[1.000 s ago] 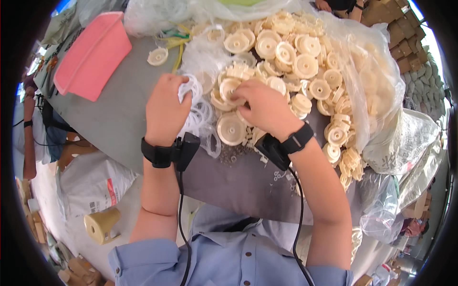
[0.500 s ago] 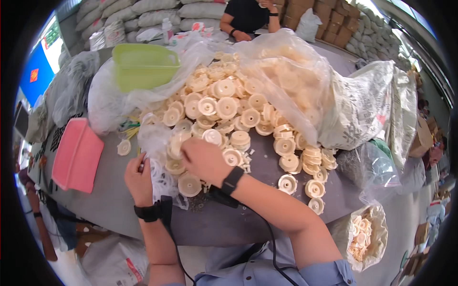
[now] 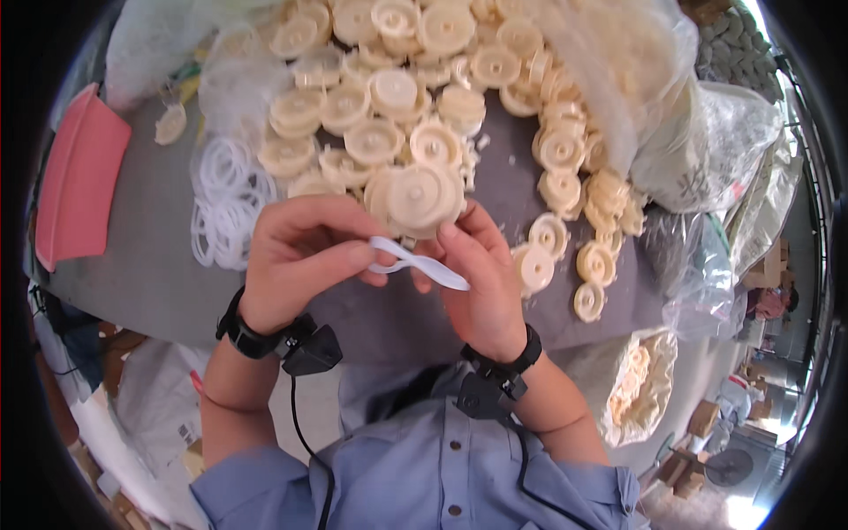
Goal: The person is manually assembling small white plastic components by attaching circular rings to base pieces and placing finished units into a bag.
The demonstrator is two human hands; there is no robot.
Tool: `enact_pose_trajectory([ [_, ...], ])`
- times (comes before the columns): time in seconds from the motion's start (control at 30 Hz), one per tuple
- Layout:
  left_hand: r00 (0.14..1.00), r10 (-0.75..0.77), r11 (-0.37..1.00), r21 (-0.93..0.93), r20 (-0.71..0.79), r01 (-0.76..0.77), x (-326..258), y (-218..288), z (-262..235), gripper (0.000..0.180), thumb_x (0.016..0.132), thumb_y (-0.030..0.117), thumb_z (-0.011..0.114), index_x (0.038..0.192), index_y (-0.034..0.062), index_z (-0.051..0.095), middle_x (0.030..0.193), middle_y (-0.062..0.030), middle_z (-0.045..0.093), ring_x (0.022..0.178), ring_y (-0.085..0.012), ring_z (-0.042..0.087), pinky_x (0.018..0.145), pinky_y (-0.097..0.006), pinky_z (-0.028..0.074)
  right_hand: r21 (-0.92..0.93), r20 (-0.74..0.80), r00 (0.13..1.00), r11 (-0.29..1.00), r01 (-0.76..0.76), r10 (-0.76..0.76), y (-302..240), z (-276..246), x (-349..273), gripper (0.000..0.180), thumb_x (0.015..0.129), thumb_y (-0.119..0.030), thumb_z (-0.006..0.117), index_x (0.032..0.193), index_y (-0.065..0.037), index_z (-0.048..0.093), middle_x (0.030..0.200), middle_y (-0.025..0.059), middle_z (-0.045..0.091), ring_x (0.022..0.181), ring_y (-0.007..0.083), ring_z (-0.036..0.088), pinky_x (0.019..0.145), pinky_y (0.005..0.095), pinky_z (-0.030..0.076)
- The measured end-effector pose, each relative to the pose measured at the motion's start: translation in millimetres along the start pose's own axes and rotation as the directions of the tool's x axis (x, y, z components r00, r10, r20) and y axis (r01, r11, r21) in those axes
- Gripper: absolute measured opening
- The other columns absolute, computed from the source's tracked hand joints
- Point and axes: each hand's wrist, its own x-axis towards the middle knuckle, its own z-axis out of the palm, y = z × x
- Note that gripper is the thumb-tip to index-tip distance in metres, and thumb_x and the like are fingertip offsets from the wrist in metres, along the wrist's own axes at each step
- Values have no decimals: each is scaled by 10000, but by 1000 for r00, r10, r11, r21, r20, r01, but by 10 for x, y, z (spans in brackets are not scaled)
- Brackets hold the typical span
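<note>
A white flexible ring is stretched between my hands, twisted into a narrow figure-eight. My left hand pinches one end between thumb and fingers. At the other end, my right hand is closed on the ring, its thumb pointing up and inward. Just beyond my fingertips is a round cream plastic disc with a small central hub; whether my right fingers support it or it lies on the pile, I cannot tell. A heap of similar cream wheel-like parts covers the table behind it.
Loose white rings lie left of my hands on the grey table. A pink bin stands at the far left. Clear plastic bags and a woven sack border the right. An open sack of cream parts stands below the table's right edge.
My view has tilted down toward my body. Both hands have come together in front of me, the right drawn back from the pile, and a white ring now spans them.
</note>
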Motion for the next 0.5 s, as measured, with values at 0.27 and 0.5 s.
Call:
enact_pose_trajectory([
  [0.27, 962, -155, 986, 21, -224, 164, -1, -146, 40, 138, 757, 17, 589, 885, 4, 539, 749, -29, 576, 557, -49, 526, 487, -164, 437, 28, 123, 991, 998, 50, -53, 153, -107, -108, 245, 848, -178, 457, 1034, -22, 425, 826, 77, 546, 599, 131, 528, 529, 243, 436],
  [0.5, 977, -68, 983, 151, -204, 100, -11, -207, 92, 141, 754, -1, 576, 889, 4, 535, 780, -29, 575, 605, -47, 530, 509, -158, 424, -72, 89, 990, 990, 118, -111, 184, -102, -178, 247, 813, -84, 540, 1016, -22, 413, 805, 59, 539, 586, 99, 517, 516, 212, 429],
])
